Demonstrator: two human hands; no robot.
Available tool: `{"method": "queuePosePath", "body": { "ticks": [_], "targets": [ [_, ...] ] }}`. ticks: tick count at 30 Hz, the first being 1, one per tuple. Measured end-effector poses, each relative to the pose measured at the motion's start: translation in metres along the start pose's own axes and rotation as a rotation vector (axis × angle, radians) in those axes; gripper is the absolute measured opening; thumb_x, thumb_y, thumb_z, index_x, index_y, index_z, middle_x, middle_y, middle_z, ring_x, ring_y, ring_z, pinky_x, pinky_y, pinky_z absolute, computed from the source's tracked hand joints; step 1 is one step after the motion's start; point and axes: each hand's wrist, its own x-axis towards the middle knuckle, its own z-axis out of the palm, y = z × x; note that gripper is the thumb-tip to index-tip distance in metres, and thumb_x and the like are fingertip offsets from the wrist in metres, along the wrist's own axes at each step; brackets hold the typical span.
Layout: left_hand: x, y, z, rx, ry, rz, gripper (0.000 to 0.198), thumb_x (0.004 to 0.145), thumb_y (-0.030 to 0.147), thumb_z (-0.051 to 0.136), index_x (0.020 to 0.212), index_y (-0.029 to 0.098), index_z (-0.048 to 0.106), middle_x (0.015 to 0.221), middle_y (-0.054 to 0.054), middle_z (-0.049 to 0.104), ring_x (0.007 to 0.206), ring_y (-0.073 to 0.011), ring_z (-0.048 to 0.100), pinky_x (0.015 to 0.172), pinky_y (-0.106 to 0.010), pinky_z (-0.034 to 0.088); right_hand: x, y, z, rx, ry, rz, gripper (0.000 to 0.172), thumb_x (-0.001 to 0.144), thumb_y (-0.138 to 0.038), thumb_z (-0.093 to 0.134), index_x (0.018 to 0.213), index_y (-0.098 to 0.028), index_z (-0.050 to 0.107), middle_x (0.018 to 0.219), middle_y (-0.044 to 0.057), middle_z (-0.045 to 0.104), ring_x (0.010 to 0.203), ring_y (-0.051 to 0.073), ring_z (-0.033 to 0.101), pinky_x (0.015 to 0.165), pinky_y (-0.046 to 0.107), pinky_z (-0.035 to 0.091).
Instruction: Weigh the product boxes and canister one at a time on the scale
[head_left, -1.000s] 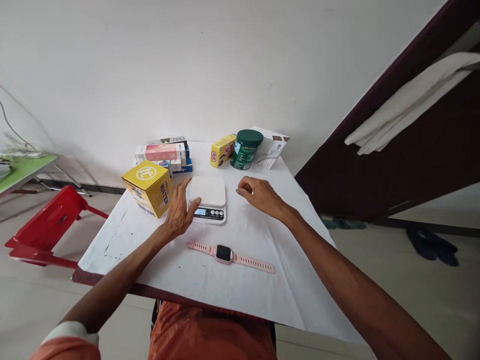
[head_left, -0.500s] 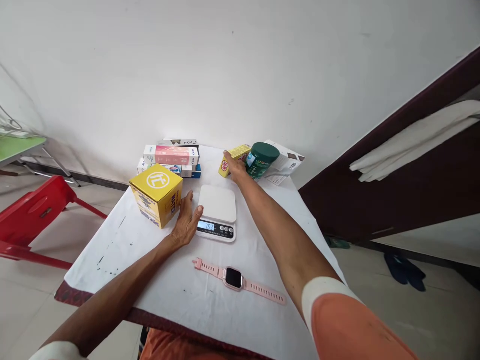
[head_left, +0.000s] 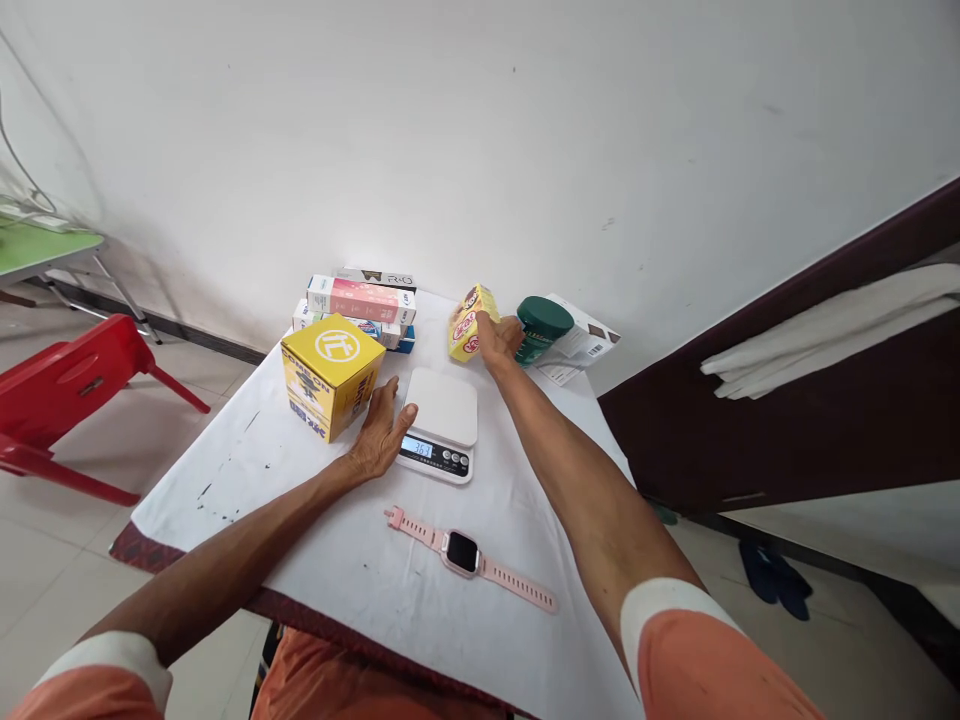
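Observation:
My right hand (head_left: 500, 342) grips a small yellow box (head_left: 471, 325) with red and white round logos, near the back of the table. The box is tilted, and my fingertips are partly hidden. Just right of that hand stands a dark green tub (head_left: 541, 332). My left hand (head_left: 381, 436) is open, thumb and fingers spread, between a big yellow cube-shaped box (head_left: 330, 375) and a white kitchen scale (head_left: 441, 408). Its thumb overlaps the scale's left edge; whether it touches is unclear. The scale's platform is bare and its lit display seems to read 363.
A pink smartwatch (head_left: 461, 553) lies stretched out in front of the scale on the white tablecloth (head_left: 337, 570). Several long cartons (head_left: 361, 300) are stacked at the back left. A white box (head_left: 586, 335) leans behind the tub. A red chair (head_left: 82, 400) stands left.
My right hand has turned the small yellow box from lying lengthwise to a more upright, tilted pose, shifting its grip to the right side. My left hand stays beside the scale. The view has shifted slightly.

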Motion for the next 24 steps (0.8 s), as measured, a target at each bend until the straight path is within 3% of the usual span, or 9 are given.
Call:
{"method": "queuePosePath", "body": {
  "ticks": [3,7,9,12,16,24],
  "targets": [
    [0.000,0.001,-0.001,0.000,0.009,0.004,0.077,0.102,0.071,0.034,0.156,0.016,0.036,0.154,-0.024,0.048,0.146,-0.0342,0.050,0.122,-0.056,0.039,-0.018,-0.014,-0.026,0.117,0.114,0.164,0.043,0.088,-0.040,0.056,0.121,-0.013,0.066,0.113,0.022,0.074,0.106,0.037,0.067,0.092,0.047,0.054],
    [0.000,0.003,-0.002,-0.026,0.017,-0.036,0.075,0.103,0.068,0.033,0.156,0.015,0.036,0.155,-0.025,0.049,0.145,-0.0323,0.052,0.123,-0.053,0.039,-0.048,-0.022,-0.072,0.268,0.183,0.002,0.041,0.082,-0.036,0.058,0.116,-0.016,0.065,0.120,0.016,0.072,0.111,0.033,0.066,0.097,0.044,0.054],
    [0.000,0.004,-0.003,-0.022,0.033,-0.048,0.072,0.104,0.066,0.033,0.155,0.016,0.038,0.153,-0.024,0.052,0.144,-0.0319,0.053,0.122,-0.053,0.039,-0.067,-0.017,-0.095,0.382,0.152,-0.033,0.039,0.082,-0.037,0.057,0.114,-0.017,0.066,0.116,0.014,0.073,0.107,0.032,0.067,0.091,0.044,0.057],
    [0.000,0.005,-0.004,-0.010,0.044,-0.045,0.066,0.105,0.063,0.034,0.152,0.018,0.042,0.151,-0.022,0.055,0.141,-0.0309,0.056,0.121,-0.052,0.041,-0.097,-0.005,-0.119,0.590,-0.025,-0.016,0.038,0.080,-0.040,0.062,0.111,-0.020,0.068,0.109,0.010,0.074,0.100,0.030,0.070,0.082,0.043,0.060],
    [0.000,0.005,-0.004,-0.024,0.017,-0.060,0.070,0.104,0.065,0.031,0.153,0.017,0.041,0.152,-0.022,0.054,0.142,-0.0296,0.055,0.124,-0.051,0.037,-0.128,0.004,-0.130,0.630,-0.179,-0.025,0.039,0.077,-0.042,0.067,0.109,-0.021,0.070,0.105,0.007,0.075,0.095,0.028,0.070,0.080,0.042,0.061],
    [0.000,0.001,-0.004,-0.030,0.039,-0.059,0.082,0.100,0.077,0.027,0.155,0.017,0.042,0.147,-0.020,0.058,0.142,-0.0298,0.054,0.123,-0.049,0.038,-0.150,0.002,-0.119,0.478,-0.241,-0.135,0.042,0.078,-0.044,0.068,0.113,-0.021,0.069,0.111,0.008,0.076,0.092,0.027,0.071,0.080,0.040,0.058]
  ]
}}
